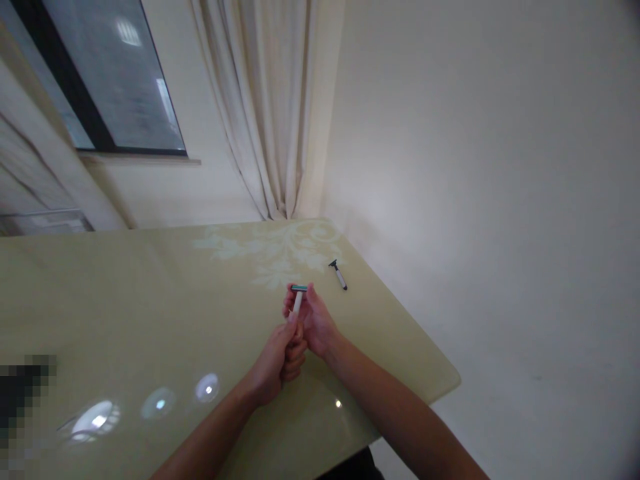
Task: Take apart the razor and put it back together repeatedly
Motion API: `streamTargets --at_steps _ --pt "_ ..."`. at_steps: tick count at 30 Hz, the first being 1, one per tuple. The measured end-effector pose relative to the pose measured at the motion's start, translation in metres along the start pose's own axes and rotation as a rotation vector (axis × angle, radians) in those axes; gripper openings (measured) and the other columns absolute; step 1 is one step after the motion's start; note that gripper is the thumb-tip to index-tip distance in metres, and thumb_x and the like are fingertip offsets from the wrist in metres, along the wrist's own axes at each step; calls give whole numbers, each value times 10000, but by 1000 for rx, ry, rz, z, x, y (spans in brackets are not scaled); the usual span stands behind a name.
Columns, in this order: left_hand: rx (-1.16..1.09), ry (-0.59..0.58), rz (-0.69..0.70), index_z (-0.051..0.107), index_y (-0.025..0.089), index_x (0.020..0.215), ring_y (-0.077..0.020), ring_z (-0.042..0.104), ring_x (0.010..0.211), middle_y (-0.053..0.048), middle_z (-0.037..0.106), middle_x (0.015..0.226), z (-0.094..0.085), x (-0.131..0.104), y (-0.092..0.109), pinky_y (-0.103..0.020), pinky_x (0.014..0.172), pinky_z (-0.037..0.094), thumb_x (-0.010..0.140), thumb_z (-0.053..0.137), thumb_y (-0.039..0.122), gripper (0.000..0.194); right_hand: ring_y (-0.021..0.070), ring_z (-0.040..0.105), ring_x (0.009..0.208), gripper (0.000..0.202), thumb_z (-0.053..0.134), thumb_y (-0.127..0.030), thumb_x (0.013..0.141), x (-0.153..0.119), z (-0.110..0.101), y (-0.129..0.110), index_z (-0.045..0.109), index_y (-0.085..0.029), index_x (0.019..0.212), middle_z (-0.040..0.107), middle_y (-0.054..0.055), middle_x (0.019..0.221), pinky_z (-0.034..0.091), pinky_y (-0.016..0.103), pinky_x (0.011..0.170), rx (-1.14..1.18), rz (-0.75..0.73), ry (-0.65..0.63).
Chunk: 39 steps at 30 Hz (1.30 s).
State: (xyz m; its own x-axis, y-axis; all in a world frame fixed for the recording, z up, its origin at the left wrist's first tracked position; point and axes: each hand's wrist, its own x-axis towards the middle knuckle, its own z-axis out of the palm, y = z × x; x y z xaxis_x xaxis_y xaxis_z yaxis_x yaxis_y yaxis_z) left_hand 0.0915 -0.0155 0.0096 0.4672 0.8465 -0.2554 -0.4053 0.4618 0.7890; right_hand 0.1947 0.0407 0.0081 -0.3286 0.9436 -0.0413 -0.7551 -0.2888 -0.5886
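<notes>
A razor with a white handle [297, 303] is held upright over the table by both of my hands. My left hand [281, 357] is closed around the lower part of the handle, thumb pointing up along it. At the top, the green and dark razor head [299, 289] sits between the thumb and fingers of my right hand [320, 328], which grip it at its two ends. A second razor [340, 275], with a dark head and a grey and black handle, lies on the table just beyond my right hand.
The glossy pale green table [125, 300] has a white leaf pattern near its far corner and reflects several lights. A plain wall [475, 200] runs along its right side. Curtains [270, 100] and a window [125, 73] are behind it. A blurred dark patch [20, 393] shows at the left edge.
</notes>
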Motion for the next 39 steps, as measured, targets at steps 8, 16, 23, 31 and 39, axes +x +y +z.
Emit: streamTargets --at_steps 8,16,23,31,39 --pt "-6 8 0 293 247 700 -45 68 397 139 201 482 1 -1 0 -159 328 79 782 659 770 643 99 656 725 428 850 -530 784 0 0 0 767 -164 989 739 -3 815 530 215 741 32 27 11" --pt "-20 -3 -1 298 248 709 -50 67 402 137 199 485 -3 -1 -2 -160 332 74 802 645 765 629 106 662 733 393 809 -502 837 1 -2 -1 761 -148 1001 735 6 808 523 219 721 93 58 18" --pt "-48 -11 14 275 243 694 -46 52 409 136 185 492 -4 -4 4 -159 334 76 782 677 760 661 122 642 740 377 816 -539 815 6 -6 3 758 -195 958 732 -2 821 503 234 692 31 -2 5" --pt "-54 2 23 265 248 701 -50 37 414 138 168 491 -6 -5 8 -155 332 72 792 679 745 653 132 604 714 455 864 -582 723 4 -2 5 770 -186 926 714 6 802 463 244 650 2 -19 18" --pt "-77 -8 70 261 252 706 -52 21 410 138 171 481 -1 2 9 -152 322 83 827 641 741 631 120 600 657 462 835 -591 757 4 -1 4 769 -179 956 711 13 787 452 229 592 -13 36 29"
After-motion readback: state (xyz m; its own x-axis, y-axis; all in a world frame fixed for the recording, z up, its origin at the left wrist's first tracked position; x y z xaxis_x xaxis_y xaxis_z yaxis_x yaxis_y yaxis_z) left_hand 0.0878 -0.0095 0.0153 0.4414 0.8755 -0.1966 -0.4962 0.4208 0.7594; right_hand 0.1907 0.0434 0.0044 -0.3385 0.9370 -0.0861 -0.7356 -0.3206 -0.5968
